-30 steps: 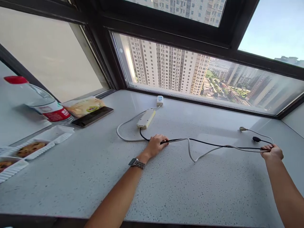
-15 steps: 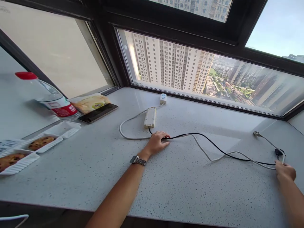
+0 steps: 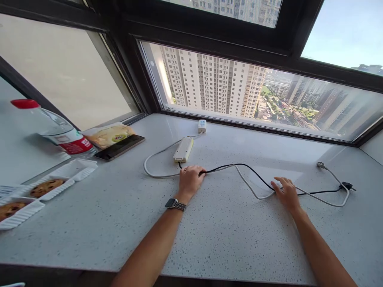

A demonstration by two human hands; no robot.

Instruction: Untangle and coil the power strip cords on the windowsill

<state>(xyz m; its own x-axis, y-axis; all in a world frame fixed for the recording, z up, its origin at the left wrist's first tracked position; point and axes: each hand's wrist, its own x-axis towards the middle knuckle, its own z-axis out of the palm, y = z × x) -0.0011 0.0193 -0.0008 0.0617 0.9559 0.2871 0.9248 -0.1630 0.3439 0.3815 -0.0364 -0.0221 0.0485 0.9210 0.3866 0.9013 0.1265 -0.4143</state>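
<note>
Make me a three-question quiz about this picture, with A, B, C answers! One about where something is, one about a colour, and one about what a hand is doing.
1. Where is the clear plastic water bottle?
A. Far left of the speckled grey counter
B. Beside the right hand
C. On the window frame

2. What colour is the bottle's cap?
A. Blue
B. Red
C. Green

3. What is the left hand doing?
A. Lifting a cookie
B. Holding the phone
C. Resting closed on the thin black cable near the long white power strip

Answers:
1 A, it lies at the left beside the dark flat phone.
2 B, the cap is bright red.
3 C, its fingers cover the cable on the counter; the right hand lies open farther along.
</note>
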